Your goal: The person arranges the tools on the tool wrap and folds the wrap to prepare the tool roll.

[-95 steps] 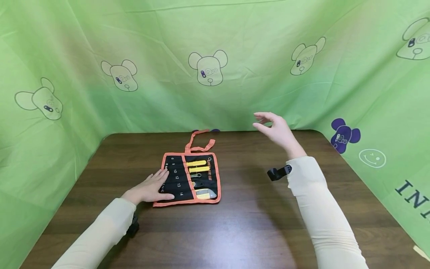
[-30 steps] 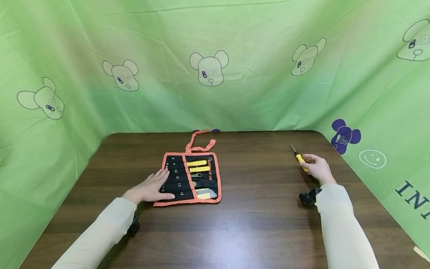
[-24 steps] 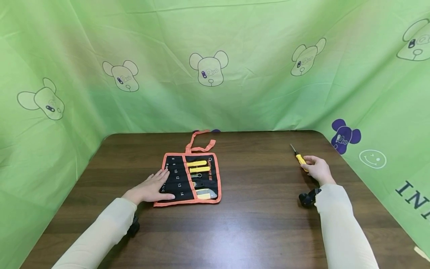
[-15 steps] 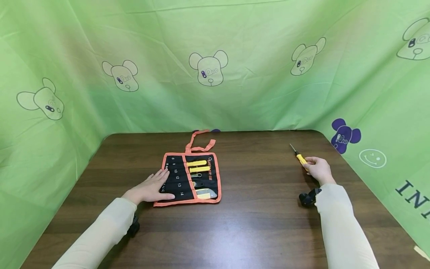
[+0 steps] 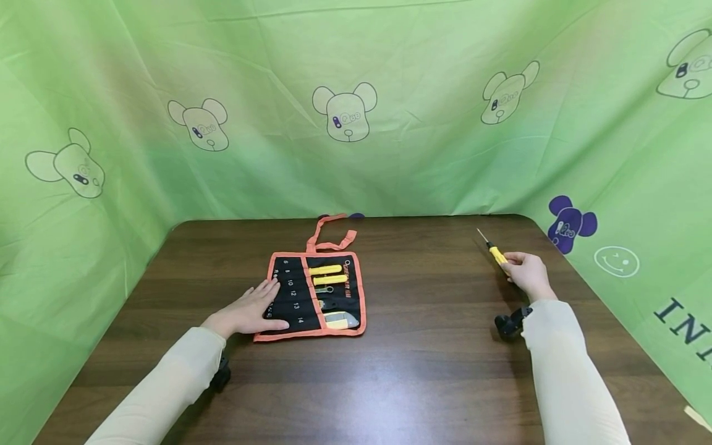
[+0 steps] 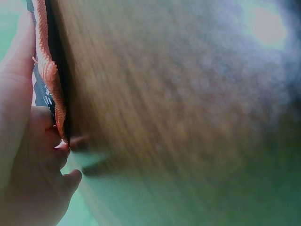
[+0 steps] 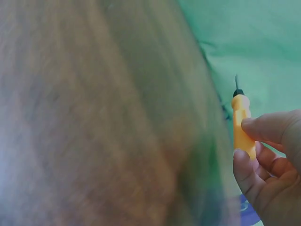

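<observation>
A black tool roll [image 5: 297, 296] with orange edging lies spread out left of the table's middle. My left hand [image 5: 247, 314] rests flat on its left part, fingers stretched out. In the left wrist view the orange binding [image 6: 47, 70] runs beside the left hand [image 6: 35, 155]. Over at the right, my right hand [image 5: 525, 275] pinches the yellow handle of a screwdriver [image 5: 497, 253] between thumb and fingers. The thin shaft points away and to the left. The right wrist view shows the screwdriver [image 7: 242, 122] tilted up, held by the right hand [image 7: 273, 165].
Two yellow handles [image 5: 328, 280], a small wrench [image 5: 325, 290] and a grey-and-yellow tool [image 5: 340, 320] sit in the roll's pockets. An orange tie strap [image 5: 318, 237] extends toward the back of the brown table [image 5: 423, 346]. Green printed cloth [image 5: 417, 154] hangs behind it.
My right hand, raised and without a tool 3.2 seconds ago, came down at the right and holds the screwdriver. Since half a second ago, the screwdriver has risen slightly. The left hand stays put.
</observation>
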`<state>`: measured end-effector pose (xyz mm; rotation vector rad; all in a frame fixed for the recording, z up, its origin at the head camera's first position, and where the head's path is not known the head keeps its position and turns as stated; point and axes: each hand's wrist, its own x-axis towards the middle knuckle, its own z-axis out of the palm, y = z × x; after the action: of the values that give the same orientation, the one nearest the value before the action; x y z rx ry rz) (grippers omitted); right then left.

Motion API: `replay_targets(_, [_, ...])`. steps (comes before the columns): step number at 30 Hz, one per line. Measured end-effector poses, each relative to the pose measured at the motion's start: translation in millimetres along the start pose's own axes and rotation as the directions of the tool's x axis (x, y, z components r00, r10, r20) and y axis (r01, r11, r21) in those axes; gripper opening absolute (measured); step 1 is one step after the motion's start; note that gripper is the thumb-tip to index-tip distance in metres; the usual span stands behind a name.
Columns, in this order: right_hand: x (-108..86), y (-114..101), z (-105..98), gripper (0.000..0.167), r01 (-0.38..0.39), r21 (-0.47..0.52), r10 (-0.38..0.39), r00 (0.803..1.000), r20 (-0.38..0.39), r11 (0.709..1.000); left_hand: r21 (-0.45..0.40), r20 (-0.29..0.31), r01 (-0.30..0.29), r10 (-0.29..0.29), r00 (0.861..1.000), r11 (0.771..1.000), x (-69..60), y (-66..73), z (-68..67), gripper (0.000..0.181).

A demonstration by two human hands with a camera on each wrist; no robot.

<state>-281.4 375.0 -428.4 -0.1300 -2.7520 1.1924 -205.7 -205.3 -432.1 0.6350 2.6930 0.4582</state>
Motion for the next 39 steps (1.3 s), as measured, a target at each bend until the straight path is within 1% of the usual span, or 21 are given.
replay_targets(4, [2.6,-13.7,-2.1,0.035,0.034,-0.001,-0.034,0.999,-0.019,0.999,0.001,-0.003,0.004,-0.004,1.0,1.0,-0.5,0.7,-0.1,0.098])
replay_targets(7, [4.3,-25.3,-3.5,0.034,0.078,-0.028,-0.079,0.996,-0.044,0.997,-0.006,-0.009,-0.005,0.005,1.0,1.0,-0.9,0.7,0.0,0.098])
replay_targets(11, [6.7,-38.2,-4.9,0.032,0.135,-0.088,-0.142,0.987,-0.077,0.987,-0.009,-0.008,-0.009,0.009,1.0,1.0,-1.3,0.8,0.1,0.098])
replay_targets(15, [9.0,-50.0,-5.8,0.032,0.183,-0.106,-0.193,0.977,-0.095,0.977,-0.006,-0.003,-0.001,0.001,1.0,1.0,-1.5,1.3,-0.2,0.099])
replay_targets(19, [11.1,-61.4,-6.5,0.031,0.22,-0.103,-0.231,0.968,-0.101,0.97,0.0,-0.003,0.001,-0.001,1.0,1.0,-1.5,1.7,-0.4,0.1])
replay_targets(24, [14.1,-75.7,-6.9,0.03,0.247,-0.106,-0.258,0.961,-0.101,0.963,0.004,-0.006,0.001,-0.001,1.0,1.0,-1.0,1.8,-0.8,0.099])
replay_targets(31, [19.3,-96.7,-4.9,0.028,0.29,-0.121,-0.301,0.95,-0.088,0.949,-0.012,-0.009,-0.004,0.004,1.0,1.0,-0.7,2.0,-1.4,0.098])
replay_targets(39, [22.0,-124.0,0.0,0.026,0.341,-0.113,-0.35,0.933,-0.08,0.933,0.007,0.003,0.01,-0.01,1.0,1.0,-0.3,1.0,-0.5,0.099])
